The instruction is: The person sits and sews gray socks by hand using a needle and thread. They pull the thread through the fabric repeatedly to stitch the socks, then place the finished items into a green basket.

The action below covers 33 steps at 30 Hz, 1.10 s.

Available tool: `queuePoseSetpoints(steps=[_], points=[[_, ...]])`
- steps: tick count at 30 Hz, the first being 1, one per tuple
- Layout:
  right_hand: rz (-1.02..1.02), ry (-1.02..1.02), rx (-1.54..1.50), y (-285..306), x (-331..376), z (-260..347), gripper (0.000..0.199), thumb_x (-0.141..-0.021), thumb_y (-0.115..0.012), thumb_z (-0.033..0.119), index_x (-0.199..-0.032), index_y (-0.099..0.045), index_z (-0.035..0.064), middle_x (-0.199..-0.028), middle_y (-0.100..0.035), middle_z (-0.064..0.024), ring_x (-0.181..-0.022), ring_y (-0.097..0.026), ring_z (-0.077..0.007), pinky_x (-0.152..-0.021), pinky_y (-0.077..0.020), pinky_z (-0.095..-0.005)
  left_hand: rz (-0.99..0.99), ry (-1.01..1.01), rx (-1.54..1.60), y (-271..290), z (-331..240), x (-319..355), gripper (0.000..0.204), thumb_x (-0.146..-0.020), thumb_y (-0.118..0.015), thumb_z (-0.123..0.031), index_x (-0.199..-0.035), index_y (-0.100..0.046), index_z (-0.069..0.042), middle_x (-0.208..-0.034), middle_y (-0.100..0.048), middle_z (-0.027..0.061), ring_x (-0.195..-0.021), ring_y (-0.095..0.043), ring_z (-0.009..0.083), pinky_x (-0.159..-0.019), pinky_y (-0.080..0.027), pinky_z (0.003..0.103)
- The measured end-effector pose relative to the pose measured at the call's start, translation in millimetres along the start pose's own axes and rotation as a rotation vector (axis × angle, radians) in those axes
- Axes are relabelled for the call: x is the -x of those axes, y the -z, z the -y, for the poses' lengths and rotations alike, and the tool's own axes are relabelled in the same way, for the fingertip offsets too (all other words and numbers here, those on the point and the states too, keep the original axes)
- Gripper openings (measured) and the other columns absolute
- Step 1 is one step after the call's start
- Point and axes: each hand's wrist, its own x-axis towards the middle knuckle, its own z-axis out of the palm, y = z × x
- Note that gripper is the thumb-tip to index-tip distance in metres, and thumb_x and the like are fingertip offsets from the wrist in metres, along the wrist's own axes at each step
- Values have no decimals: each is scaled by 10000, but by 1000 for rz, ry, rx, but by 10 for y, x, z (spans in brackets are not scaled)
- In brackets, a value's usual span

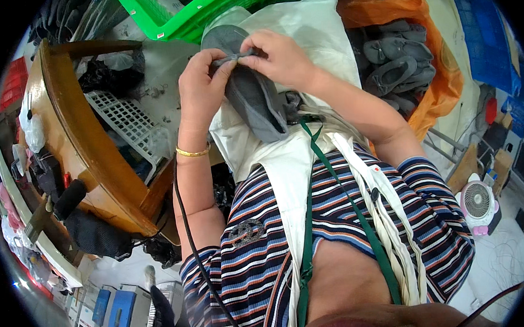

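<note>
A grey fabric shoe lies over my lap on the white apron, its rounded toe pointing away from me and its heel toward my waist. Across the front of its opening runs a small grey bow. My left hand pinches the left end of that bow between thumb and fingers. From the right, my right hand grips the other end in the same way, and the two thumbs almost meet at the middle. Part of the bow is hidden under the fingertips.
To the right an orange bag holds several similar grey shoes. Beyond my lap stands a green plastic crate. A curved wooden furniture piece and a white plastic basket are at left; a small fan sits at right.
</note>
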Motion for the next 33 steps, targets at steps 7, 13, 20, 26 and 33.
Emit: queuePoseSetpoints(steps=[7, 13, 20, 26, 33], points=[[-164, 273, 182, -34, 243, 84, 225, -761, -759, 84, -950, -637, 75, -804, -554, -89, -743, -567, -275, -640, -476, -368, -67, -195, -23, -74, -2, 220, 191, -796, -739, -56, -962, -643, -46, -838, -616, 101, -739, -578, 273, -658, -471, 350], [-138, 180, 184, -105, 203, 76, 256, -770, -758, 83, -1009, -668, 62, -789, -546, -83, -704, -555, -257, -609, -466, -349, -94, -215, -1, -92, 127, 224, 206, -786, -751, -51, -966, -652, -48, -835, -624, 96, -738, -580, 270, -654, -475, 352], [-169, 219, 260, -37, 305, 115, 205, -777, -736, 137, -967, -675, 94, -812, -526, -88, -758, -576, -280, -649, -493, -374, -138, -209, -24, -165, 4, 321, 210, -775, -771, -67, -960, -672, -49, -817, -630, 88, -691, -582, 247, -615, -476, 330], [-172, 261, 223, -23, 323, 85, 225, -762, -737, 66, -979, -681, 69, -767, -529, -78, -693, -548, -259, -593, -464, -347, -138, -193, 28, -220, 0, 380, 200, -779, -780, -88, -944, -672, -49, -788, -628, 76, -660, -578, 227, -590, -470, 315], [-23, 114, 239, -40, 238, 44, 192, -846, -691, 194, -971, -656, 53, -795, -577, -114, -749, -589, -302, -623, -470, -390, -53, -30, 104, -220, 83, 339, 166, -811, -761, -142, -901, -687, -24, -715, -612, 54, -595, -543, 139, -549, -433, 266]])
